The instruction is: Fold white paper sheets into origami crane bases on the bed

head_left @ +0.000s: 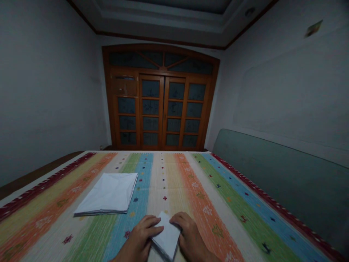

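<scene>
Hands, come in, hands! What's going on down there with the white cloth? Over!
Left hand, right hand on folded white cloth, either side. Larger folded white cloth off left, apart, on striped bedspread.

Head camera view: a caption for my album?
Left hand and right hand touch a folded white cloth on a striped cover, beside another folded white cloth.

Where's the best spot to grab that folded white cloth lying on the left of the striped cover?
I'd take the folded white cloth by its near long edge, coming from the side closest to you. It lies flat on the striped cover, and that edge shows its stacked layers, so lifting from beneath there should likely keep the folds together.
</scene>
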Motion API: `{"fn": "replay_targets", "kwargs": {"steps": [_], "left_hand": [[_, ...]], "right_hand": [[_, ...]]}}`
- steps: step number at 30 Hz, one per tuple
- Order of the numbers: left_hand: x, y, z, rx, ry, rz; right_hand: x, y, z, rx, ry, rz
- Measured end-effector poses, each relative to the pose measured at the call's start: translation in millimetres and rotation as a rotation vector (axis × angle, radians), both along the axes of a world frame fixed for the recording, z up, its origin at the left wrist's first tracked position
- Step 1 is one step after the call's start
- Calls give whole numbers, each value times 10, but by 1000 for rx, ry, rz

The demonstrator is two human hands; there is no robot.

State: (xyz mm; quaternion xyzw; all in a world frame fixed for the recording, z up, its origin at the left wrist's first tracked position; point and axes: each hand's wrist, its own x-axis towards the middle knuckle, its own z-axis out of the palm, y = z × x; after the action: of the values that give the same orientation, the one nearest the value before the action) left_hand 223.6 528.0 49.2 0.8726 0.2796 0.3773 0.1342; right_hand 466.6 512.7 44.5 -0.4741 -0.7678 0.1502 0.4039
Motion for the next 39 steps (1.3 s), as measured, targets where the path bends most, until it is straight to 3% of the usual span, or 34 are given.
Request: {"fn": "replay_targets", "kwargs": {"steps": [5, 10, 19, 31, 39], "left_hand": [[-180, -19, 224, -42, 320, -42], [-284, -21, 420, -113, 392, -66], [-289, 37, 307, -174, 379, -57], [-251, 83, 121, -66, 192, 5], [-6, -24, 341, -185, 73, 183]], "right_hand": [[100, -23, 24, 0, -220, 123], [220, -60, 116, -63, -341, 231], [202, -182, 435, -121, -374, 280], [135, -95, 220, -4, -165, 211], [38, -96, 132, -78, -40, 52]]}}
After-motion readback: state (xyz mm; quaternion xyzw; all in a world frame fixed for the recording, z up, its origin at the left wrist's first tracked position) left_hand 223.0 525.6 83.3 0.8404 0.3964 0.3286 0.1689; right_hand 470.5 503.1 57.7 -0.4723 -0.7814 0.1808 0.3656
